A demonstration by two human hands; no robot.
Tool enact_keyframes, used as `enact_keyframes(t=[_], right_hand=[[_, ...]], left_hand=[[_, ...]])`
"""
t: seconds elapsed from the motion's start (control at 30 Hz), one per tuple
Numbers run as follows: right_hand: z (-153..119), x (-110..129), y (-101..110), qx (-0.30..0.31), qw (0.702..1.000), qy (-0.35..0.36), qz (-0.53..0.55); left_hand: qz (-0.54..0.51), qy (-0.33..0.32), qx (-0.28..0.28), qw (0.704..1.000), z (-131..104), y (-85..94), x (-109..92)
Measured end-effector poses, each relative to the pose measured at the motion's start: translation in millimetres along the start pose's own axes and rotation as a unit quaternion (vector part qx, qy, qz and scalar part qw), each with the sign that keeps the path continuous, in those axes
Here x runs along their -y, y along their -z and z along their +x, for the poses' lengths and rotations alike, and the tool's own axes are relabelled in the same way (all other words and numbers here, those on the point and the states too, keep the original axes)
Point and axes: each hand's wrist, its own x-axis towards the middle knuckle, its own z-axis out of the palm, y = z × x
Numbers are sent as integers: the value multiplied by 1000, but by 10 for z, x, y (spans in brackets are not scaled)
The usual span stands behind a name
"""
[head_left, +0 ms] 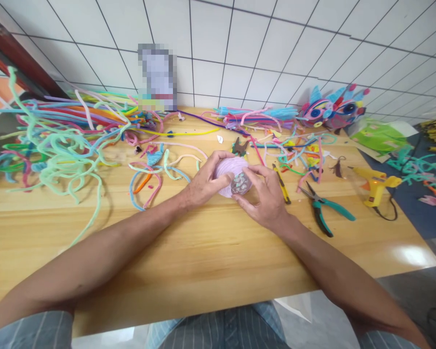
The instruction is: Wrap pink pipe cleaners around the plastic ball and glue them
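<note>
Above the table's middle is a pale purple ball (223,169), its surface covered in rows of what look like wound pipe cleaners. A bare, see-through greyish patch shows on its lower right side. My left hand (207,182) wraps its far and left sides, with the thumb lying across the front. From the right, my right hand (265,196) grips the ball's edge beside the bare patch, fingertips above and thumb below. Both hands are closed on it. Just behind the ball lie dark-jawed pliers (240,146), partly hidden by it.
Tangled mint pipe cleaners (65,150) spread over the left side. Pipe cleaner bundles (257,116) line the wall. On the right lie a yellow cutter knife (282,184), teal-handled pliers (323,208) and a yellow glue gun (376,186). A colourful pipe-cleaner figure (332,109) stands behind.
</note>
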Motion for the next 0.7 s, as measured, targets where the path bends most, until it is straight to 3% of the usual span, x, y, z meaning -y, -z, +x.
enact_keyframes(t=[0.3, 0.53, 0.7], right_hand=[[-7, 37, 8, 16, 1000, -7, -6], [16, 1, 25, 0, 1000, -22, 8], [29, -55, 40, 6, 1000, -13, 17]], left_hand=[[-24, 34, -25, 999, 13, -46, -78], [-57, -14, -80, 995, -9, -93, 51], [-35, 21, -61, 997, -8, -89, 89]])
